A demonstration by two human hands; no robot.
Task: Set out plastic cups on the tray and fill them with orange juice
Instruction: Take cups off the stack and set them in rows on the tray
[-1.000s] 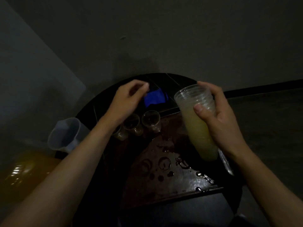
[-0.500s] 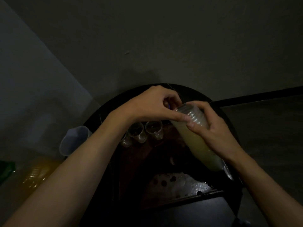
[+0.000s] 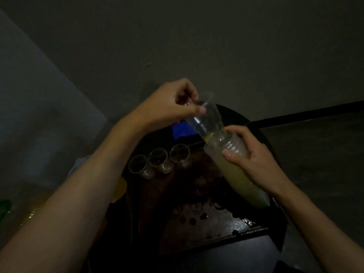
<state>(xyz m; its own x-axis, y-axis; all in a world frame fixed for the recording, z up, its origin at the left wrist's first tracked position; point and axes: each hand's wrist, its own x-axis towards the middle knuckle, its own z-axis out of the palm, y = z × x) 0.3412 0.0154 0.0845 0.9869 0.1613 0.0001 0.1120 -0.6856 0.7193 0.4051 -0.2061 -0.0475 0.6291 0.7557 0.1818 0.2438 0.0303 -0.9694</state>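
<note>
Now left hand [image 3: 167, 107] pinching one cup [image 3: 208, 119], drawn almost free of stack [image 3: 234, 174], right hand [image 3: 254, 160] gripping stack

- No lettering, label, brand, number or sign can be read anywhere in this dim scene.
- A blue patch [image 3: 182, 130] lying on the dark round surface [image 3: 232, 114] is too murky and blurred to tell whether it carries any writing.
</note>
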